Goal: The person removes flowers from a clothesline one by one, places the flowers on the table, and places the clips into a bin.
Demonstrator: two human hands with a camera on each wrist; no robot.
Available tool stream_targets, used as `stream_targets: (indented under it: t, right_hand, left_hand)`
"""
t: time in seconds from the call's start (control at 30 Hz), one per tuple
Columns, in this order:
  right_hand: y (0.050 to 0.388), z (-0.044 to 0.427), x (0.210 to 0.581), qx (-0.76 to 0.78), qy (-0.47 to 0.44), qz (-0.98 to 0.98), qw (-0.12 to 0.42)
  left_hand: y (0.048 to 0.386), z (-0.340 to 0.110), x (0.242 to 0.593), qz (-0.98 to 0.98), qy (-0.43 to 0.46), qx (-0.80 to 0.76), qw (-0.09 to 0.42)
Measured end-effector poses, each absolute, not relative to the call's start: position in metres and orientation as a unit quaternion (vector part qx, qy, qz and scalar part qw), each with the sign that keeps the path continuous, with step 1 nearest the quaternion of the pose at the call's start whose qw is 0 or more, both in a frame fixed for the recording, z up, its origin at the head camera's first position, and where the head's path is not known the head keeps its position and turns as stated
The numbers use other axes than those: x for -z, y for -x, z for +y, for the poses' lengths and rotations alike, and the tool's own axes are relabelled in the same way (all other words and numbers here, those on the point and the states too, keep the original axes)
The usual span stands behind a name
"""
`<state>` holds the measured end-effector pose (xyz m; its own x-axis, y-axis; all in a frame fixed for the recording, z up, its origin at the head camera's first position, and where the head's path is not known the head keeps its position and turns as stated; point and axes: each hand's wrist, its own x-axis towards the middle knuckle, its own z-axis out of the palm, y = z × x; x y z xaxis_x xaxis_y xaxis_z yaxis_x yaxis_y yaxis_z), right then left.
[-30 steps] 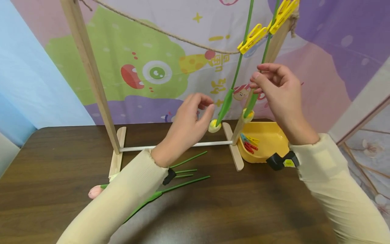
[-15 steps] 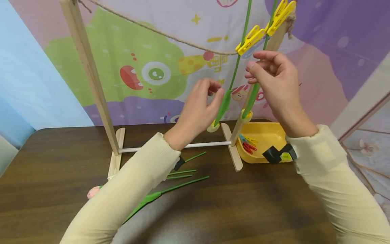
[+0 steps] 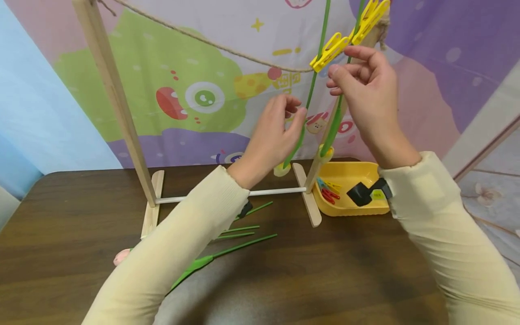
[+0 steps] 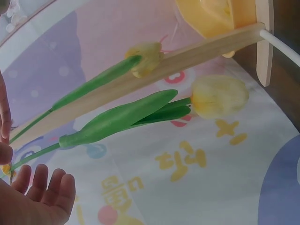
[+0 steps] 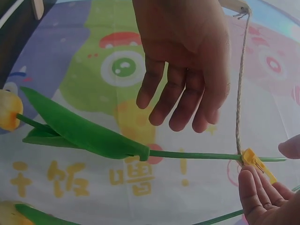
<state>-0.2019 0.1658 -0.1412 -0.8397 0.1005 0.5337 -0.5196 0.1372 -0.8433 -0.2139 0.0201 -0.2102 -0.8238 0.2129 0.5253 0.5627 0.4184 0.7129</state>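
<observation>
Two pale yellow artificial tulips hang head down from a rope (image 3: 227, 48). A yellow clothespin (image 3: 330, 52) clips the left tulip (image 3: 282, 169); another yellow clothespin (image 3: 369, 22) clips the right tulip (image 3: 326, 153). My left hand (image 3: 276, 135) is beside the left tulip's stem, fingers loosely bent with nothing between them. In the right wrist view, the left hand (image 5: 187, 61) hangs above that stem (image 5: 197, 154), apart from it. My right hand (image 3: 369, 90) is just below the clothespins, thumb apart from its fingers. Those fingers overlap the clothespin (image 5: 255, 161) in the right wrist view; contact is unclear.
A wooden stand with an upright post (image 3: 113, 99) and a white crossbar (image 3: 276, 192) carries the rope. The yellow basin (image 3: 353, 211) at right contains several clothespins (image 3: 330, 194). Green stems (image 3: 243, 246) and a pink tulip head (image 3: 121, 257) lie on the table, partly under my left arm.
My left hand has moved up and right towards the left tulip's stem. My right hand has risen towards the clothespins. Both tulips remain clipped.
</observation>
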Motion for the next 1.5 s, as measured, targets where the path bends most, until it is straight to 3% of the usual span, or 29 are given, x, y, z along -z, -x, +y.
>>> stream_targets:
  t: [0.57,1.27,1.5]
  right_hand:
    - [0.21,0.162,0.127,-0.618,-0.146,-0.732,0.248]
    - [0.213,0.165,0.108,-0.507,-0.11,-0.842,0.148]
    - [0.214,0.168,0.107,-0.558,-0.109,-0.805,0.172]
  left_hand:
    - [0.224,0.038,0.196,-0.806,0.222,0.53,0.141]
    - [0.238,0.046,0.192,-0.78,0.208,0.569,0.156]
    - [0.235,0.049,0.19,-0.775,0.202,0.582,0.14]
